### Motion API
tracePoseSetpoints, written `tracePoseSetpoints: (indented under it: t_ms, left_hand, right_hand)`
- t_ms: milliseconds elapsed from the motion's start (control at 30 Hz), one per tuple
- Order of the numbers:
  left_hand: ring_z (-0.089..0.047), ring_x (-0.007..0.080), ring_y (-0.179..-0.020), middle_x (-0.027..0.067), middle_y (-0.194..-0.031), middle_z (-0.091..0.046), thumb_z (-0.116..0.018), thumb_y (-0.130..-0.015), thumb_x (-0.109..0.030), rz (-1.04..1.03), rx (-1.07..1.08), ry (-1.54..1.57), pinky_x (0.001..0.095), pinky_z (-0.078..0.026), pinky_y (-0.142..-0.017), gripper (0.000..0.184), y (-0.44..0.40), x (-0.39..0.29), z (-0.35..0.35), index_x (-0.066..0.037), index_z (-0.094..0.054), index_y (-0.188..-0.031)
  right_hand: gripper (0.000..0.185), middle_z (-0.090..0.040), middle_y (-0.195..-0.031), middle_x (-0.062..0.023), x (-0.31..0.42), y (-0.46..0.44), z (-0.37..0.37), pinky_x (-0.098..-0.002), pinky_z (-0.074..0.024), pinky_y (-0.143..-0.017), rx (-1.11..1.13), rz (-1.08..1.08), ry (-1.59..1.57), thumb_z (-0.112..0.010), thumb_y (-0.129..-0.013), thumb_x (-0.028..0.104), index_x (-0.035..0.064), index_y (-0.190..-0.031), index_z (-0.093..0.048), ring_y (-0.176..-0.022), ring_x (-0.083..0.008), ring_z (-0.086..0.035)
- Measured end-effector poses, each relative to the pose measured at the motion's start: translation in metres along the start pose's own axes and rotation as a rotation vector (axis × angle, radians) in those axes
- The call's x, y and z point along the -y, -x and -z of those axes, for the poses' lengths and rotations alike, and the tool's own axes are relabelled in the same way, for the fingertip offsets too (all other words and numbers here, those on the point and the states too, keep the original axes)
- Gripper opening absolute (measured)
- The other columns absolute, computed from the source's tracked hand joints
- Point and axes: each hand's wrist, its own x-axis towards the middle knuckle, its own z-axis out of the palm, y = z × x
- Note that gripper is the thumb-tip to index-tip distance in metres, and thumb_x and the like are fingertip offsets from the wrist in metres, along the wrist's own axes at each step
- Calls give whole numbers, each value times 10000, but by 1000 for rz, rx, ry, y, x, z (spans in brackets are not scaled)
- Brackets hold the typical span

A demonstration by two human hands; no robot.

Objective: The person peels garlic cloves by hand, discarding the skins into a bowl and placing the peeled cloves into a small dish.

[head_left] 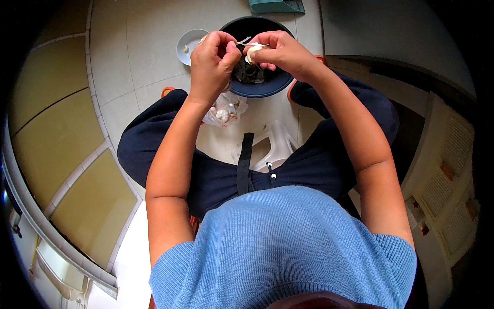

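Observation:
Above a dark round bin (267,91), my right hand (280,51) pinches a pale garlic clove (252,53) with some white skin on it. My left hand (213,56) is closed, thumb against fingers, on a thin strip of garlic skin (244,40) that sticks out toward the right hand. The two hands are close together but apart. Inside the bin, under the hands, lies a crumpled dark bag (248,73). Below my left wrist, a clear plastic bag (235,104) holds garlic bulbs (222,113).
A white plate (182,50) with a small pale piece (186,48) sits on the tiled floor left of the bin. A white plastic stool (280,141) stands between my legs. A teal dustpan-like object (277,6) is behind the bin. Cabinets line the left side.

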Motion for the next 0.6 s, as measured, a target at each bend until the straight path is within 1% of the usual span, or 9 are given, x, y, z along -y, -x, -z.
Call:
tracePoseSetpoints:
  t_ms: [133, 267, 333, 367, 433, 467, 500, 567, 600]
  left_hand:
    - [-546, 82, -623, 30, -721, -583, -564, -848, -113, 4, -15, -18, 215, -450, -587, 123, -1, 2, -1, 8, -578, -864]
    - [-542, 80, -616, 26, -706, -579, -565, -848, -114, 13, -44, -17, 216, -449, -583, 124, -2, 3, 0, 8, -576, -867]
    - [-559, 126, -575, 69, -688, -578, -575, -818, -96, 18, -100, 30, 247, -451, -550, 110, -3, 4, 0, 14, -567, -815]
    - [-559, 126, -575, 69, -688, -578, -575, -818, -96, 18, -101, 30, 247, -451, -550, 110, -4, 5, 1, 14, -567, -815]
    - [-553, 111, -574, 61, -688, -586, -572, -825, -101, 136, -125, 66, 241, -447, -547, 117, -7, 7, 5, 15, -569, -818]
    - [-506, 51, -570, 5, -696, -570, -553, -870, -125, 143, -102, 85, 203, -407, -514, 130, -7, 5, 8, 2, -578, -883]
    - [-506, 51, -570, 5, -696, -570, -553, -870, -125, 142, -102, 85, 203, -407, -514, 130, -7, 6, 8, 2, -578, -883]
    - [-537, 96, -573, 59, -685, -590, -584, -819, -107, 149, -87, 127, 237, -440, -548, 130, -9, 7, 7, 22, -596, -822]
    - [-537, 96, -573, 59, -685, -590, -584, -819, -107, 149, -88, 127, 237, -440, -548, 130, -9, 9, 6, 22, -596, -822]
  right_hand:
    - [228, -585, -769, 10, 4, 1, 0, -158, -391, -539, -3, -13, -3, -626, -798, 172, 32, -978, -620, -630, -28, -499]
    - [221, -593, -778, 3, 1, 0, 1, -156, -404, -568, 31, -4, 21, -607, -811, 167, 35, -988, -621, -659, -39, -516]
    - [212, -603, -790, -2, -1, 0, 2, -157, -409, -579, 35, 12, 30, -596, -816, 157, 36, -989, -621, -674, -43, -526]
    - [226, -615, -815, -10, -1, 0, 2, -160, -412, -585, 33, -9, 1, -594, -826, 161, 35, -1013, -609, -686, -47, -536]
    - [241, -627, -840, -19, -2, -1, 2, -164, -415, -590, 32, -30, -28, -592, -836, 166, 34, -1037, -596, -697, -52, -545]
    - [257, -637, -878, -38, -4, -1, 1, -175, -422, -583, 35, -16, -61, -591, -840, 162, 24, -1057, -579, -714, -68, -566]
    - [274, -647, -915, -57, -4, -1, 1, -186, -428, -577, 39, -2, -94, -590, -845, 158, 15, -1076, -561, -731, -84, -587]
    - [291, -648, -944, -62, -6, -2, 1, -189, -430, -588, 21, 7, -121, -590, -854, 175, 22, -1098, -545, -739, -85, -585]
    - [309, -649, -973, -67, -6, -2, 2, -193, -431, -599, 4, 16, -148, -591, -864, 192, 29, -1120, -529, -748, -86, -584]
